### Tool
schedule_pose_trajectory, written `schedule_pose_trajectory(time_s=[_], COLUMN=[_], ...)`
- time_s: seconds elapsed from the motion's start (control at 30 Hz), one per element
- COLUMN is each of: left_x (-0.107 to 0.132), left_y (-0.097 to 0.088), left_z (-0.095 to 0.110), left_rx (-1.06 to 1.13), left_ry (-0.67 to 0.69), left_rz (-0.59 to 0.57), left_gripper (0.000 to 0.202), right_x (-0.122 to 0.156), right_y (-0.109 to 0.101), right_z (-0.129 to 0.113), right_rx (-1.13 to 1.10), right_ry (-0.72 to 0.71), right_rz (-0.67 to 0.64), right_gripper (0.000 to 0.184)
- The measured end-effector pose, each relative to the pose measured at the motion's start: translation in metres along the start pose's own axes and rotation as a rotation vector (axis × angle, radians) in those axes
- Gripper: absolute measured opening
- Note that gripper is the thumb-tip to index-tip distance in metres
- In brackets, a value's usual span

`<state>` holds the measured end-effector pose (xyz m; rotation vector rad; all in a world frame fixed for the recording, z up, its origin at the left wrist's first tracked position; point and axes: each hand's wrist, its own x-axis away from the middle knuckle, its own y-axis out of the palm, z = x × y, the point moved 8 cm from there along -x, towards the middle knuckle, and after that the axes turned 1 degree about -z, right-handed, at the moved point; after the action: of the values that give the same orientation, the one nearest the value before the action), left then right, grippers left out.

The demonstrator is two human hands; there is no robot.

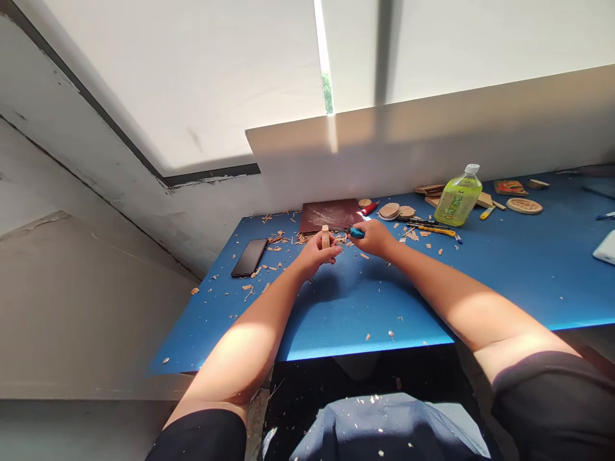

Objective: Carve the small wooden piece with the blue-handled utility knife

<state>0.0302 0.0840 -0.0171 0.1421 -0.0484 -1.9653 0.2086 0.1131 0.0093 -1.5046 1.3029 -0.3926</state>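
Observation:
My left hand (319,251) is closed around a small pale wooden block (325,237), which stands upright between the thumb and fingers. In my right hand (375,238) I grip a carving knife with a teal handle (357,232). Its thin blade points left, toward the top of the block; whether it touches the wood cannot be told. Behind both hands lies a dark red-brown sheet (323,216) with pale scratches. Wood shavings (305,239) are heaped along its near edge, partly hidden by my left hand.
A phone (249,257) lies left on the blue tabletop (336,320). To the right are a red-handled tool (369,209), round wood slices (389,210), pens and a yellow cutter (436,230), a green drink bottle (459,197) and a carved wooden disc (524,205). Chips lie scattered about.

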Motion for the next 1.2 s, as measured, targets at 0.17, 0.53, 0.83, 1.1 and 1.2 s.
schedule_pose_trajectory(time_s=[0.17,0.53,0.83,1.1,1.2], left_x=[0.002,0.006,0.005,0.007,0.009], left_y=[0.005,0.015,0.006,0.003,0.001], left_z=[0.001,0.004,0.007,0.013,0.017], left_rx=[-0.078,-0.109,-0.257,-0.41,-0.463], left_ry=[0.021,0.007,0.006,0.024,0.064], left_rz=[-0.002,0.05,0.112,0.136,0.156], left_gripper=[0.063,0.046,0.052,0.047,0.044], right_x=[0.007,-0.001,0.001,0.003,0.003], right_y=[0.006,0.001,0.003,0.006,0.007], right_z=[-0.024,-0.018,-0.019,-0.024,-0.024], right_rx=[0.054,0.143,0.177,0.148,0.157], right_ry=[-0.046,0.016,0.015,-0.08,-0.081], right_rz=[-0.049,-0.069,-0.126,-0.13,-0.136], right_gripper=[0.028,0.03,0.031,0.027,0.027])
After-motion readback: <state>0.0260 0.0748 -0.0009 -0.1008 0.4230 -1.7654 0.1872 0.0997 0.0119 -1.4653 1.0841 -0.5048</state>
